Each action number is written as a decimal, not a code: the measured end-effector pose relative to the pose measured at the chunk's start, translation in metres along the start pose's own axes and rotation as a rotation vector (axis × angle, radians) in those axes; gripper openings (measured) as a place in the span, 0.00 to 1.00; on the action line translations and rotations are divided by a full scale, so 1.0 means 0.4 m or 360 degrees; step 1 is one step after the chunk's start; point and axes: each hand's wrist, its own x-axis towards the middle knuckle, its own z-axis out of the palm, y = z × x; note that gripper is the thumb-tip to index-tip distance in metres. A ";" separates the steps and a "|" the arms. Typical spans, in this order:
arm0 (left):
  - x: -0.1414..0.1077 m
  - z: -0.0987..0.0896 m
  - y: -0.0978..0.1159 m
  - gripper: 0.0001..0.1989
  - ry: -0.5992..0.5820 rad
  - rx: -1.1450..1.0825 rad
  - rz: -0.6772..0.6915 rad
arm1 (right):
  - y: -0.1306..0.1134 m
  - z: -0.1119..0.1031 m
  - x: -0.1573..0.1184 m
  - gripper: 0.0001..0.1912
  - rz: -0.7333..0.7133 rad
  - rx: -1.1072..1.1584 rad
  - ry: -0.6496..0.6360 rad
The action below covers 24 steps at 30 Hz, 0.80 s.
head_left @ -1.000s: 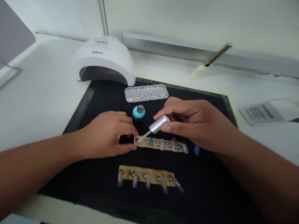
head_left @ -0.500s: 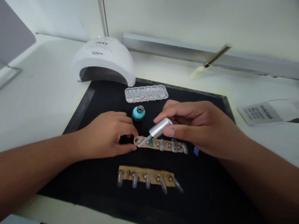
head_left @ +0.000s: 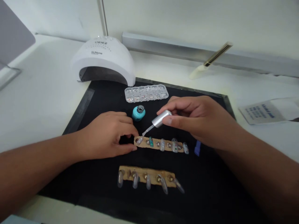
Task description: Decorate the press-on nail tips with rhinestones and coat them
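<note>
Between the thumb and fingers of my right hand (head_left: 193, 116) is the silver cap of a nail polish brush (head_left: 160, 119). Its bristles point down and left, at the top edge of the leftmost nail tip (head_left: 139, 140); whether they touch cannot be told. My left hand (head_left: 112, 135) pinches the left end of a tan strip (head_left: 154, 145) that carries several clear nail tips, one with green glitter (head_left: 151, 142). An uncapped turquoise polish bottle (head_left: 138, 114) stands just behind the strip. Closer to me lies a second tan strip (head_left: 149, 172) with several clear nail tips.
On the black mat (head_left: 93, 193) lie a clear compartment case (head_left: 146, 93) of small gems and a blue-purple piece (head_left: 197, 148). A white nail lamp (head_left: 104, 59) stands at the back left. A gold-handled brush (head_left: 217, 56) and an alcohol pad packet (head_left: 263, 112) are on the right.
My right hand has lifted the brush slightly up and away, its tip moving from the strip's lower left corner to above the leftmost nail tip. My left hand stays put.
</note>
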 end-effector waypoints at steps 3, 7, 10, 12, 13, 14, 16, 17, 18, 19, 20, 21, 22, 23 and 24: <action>0.000 0.001 -0.001 0.06 0.0012 0.0003 -0.0002 | 0.002 -0.001 -0.003 0.17 -0.0048 0.0089 0.0034; -0.001 0.002 -0.002 0.07 0.0002 -0.0006 -0.0017 | -0.008 0.007 -0.013 0.14 -0.0055 0.0180 -0.0055; -0.001 0.004 -0.001 0.07 0.0002 -0.0001 -0.0022 | -0.019 0.016 -0.017 0.12 -0.0039 0.0156 -0.0134; 0.000 0.004 0.000 0.07 0.0002 -0.0004 -0.0024 | -0.022 0.020 -0.016 0.13 -0.0037 0.0116 -0.0138; 0.000 0.003 0.001 0.07 -0.0001 -0.0010 -0.0023 | -0.022 0.020 -0.015 0.13 -0.0038 0.0092 -0.0125; 0.000 0.003 0.002 0.06 -0.0004 -0.0016 -0.0022 | -0.020 0.019 -0.013 0.13 -0.0039 0.0068 -0.0109; 0.001 0.001 0.003 0.06 -0.0010 -0.0017 -0.0024 | -0.014 0.014 -0.008 0.14 -0.0039 0.0029 -0.0066; 0.001 0.001 0.003 0.06 -0.0015 -0.0014 -0.0027 | -0.010 0.011 -0.006 0.14 -0.0038 0.0017 -0.0039; 0.001 0.000 0.003 0.06 -0.0022 -0.0009 -0.0031 | -0.006 0.008 -0.003 0.14 -0.0035 0.0011 -0.0014; 0.001 0.000 0.003 0.06 -0.0028 -0.0007 -0.0036 | -0.002 0.005 -0.002 0.14 -0.0029 0.0012 0.0003; 0.001 0.000 0.002 0.07 -0.0034 -0.0005 -0.0041 | 0.001 0.002 0.000 0.14 -0.0025 0.0023 0.0015; 0.001 0.001 0.002 0.07 -0.0035 -0.0005 -0.0041 | 0.004 0.000 0.000 0.14 -0.0027 0.0044 0.0022; 0.000 0.001 0.001 0.06 -0.0031 -0.0005 -0.0037 | 0.006 0.000 -0.001 0.14 -0.0035 0.0074 0.0022; 0.000 0.002 0.000 0.06 -0.0021 -0.0001 -0.0030 | 0.007 0.000 -0.002 0.13 -0.0045 0.0110 0.0015; 0.000 0.002 0.000 0.06 -0.0011 0.0003 -0.0023 | 0.006 0.001 -0.004 0.13 -0.0058 0.0148 0.0006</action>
